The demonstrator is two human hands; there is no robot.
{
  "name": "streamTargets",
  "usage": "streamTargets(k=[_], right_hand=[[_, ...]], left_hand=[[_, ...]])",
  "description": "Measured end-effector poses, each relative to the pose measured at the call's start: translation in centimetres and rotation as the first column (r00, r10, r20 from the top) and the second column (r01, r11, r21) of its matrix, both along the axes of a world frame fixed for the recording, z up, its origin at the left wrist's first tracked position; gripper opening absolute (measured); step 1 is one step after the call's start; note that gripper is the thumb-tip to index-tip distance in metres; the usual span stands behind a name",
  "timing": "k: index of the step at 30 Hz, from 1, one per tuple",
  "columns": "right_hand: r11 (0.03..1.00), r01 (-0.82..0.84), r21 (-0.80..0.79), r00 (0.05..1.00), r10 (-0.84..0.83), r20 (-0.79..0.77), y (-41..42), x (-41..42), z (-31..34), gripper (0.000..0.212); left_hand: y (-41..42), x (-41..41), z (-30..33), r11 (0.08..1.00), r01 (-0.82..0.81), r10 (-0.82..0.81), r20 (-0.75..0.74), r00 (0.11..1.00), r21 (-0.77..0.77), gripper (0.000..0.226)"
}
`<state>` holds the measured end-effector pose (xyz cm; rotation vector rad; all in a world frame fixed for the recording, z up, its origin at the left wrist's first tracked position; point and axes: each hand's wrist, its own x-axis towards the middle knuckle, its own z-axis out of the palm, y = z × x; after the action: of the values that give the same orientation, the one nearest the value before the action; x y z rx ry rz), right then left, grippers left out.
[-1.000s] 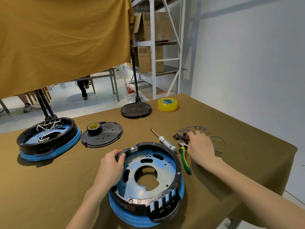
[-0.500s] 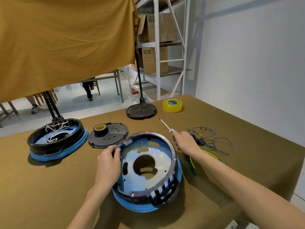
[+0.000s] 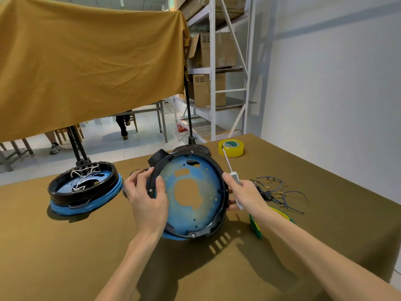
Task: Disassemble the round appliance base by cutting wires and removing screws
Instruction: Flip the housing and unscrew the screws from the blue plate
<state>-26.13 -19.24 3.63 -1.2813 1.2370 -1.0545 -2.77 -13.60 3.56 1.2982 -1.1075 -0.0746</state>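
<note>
The round appliance base (image 3: 195,205), a black ring around a blue plate with a large central hole, stands tilted up on its edge at the table's middle. My left hand (image 3: 145,196) grips its left rim, thumb on the inner face. My right hand (image 3: 245,194) holds a screwdriver (image 3: 230,170) with a white handle, its shaft pointing up and away, and presses against the base's right rim. Cut blue wires with connectors (image 3: 277,192) lie to the right on the table. Green and yellow cutters (image 3: 256,227) lie partly hidden under my right forearm.
A second round base (image 3: 84,187) with white wires inside sits at the left. A yellow tape roll (image 3: 231,147) lies at the far side. A black stand pole (image 3: 188,118) rises behind the base. An ochre cloth hangs above; shelving stands beyond.
The base has been lifted from lying flat to standing on its edge. My right hand picked up the screwdriver from the table and moved to the base's right rim.
</note>
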Motion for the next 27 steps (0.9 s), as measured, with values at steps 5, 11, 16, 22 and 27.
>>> streamTargets(k=[5,11,16,22,27], right_hand=[[0.997,0.032,0.066,0.986,-0.042,0.159,-1.7,1.2,-0.1,0.026],[0.962,-0.102,0.252,0.851,-0.046,0.523,-3.0,2.4,-1.0,0.017],[0.939,-0.158,0.306,0.820,-0.048,0.571,-3.3,1.1,-0.6,0.015],[0.954,-0.084,0.286,0.867,-0.072,0.493,-2.7,-1.0,1.1,0.019],[0.972,-0.006,0.236,0.979,-0.042,0.197,-1.4,-1.8,-0.5,0.034]], left_hand=[[0.9,0.5,1.7,0.990,0.135,-0.140,0.114,0.984,0.048,0.026],[1.4,0.9,3.2,0.959,0.282,-0.284,0.161,0.945,0.037,0.065],[1.2,1.5,2.1,0.966,0.257,-0.249,0.337,0.908,0.023,0.099],[1.0,-1.0,-0.7,0.981,0.184,-0.151,0.827,0.541,0.059,0.101],[1.2,-3.0,-1.7,0.956,0.237,-0.259,0.870,0.419,0.170,0.076]])
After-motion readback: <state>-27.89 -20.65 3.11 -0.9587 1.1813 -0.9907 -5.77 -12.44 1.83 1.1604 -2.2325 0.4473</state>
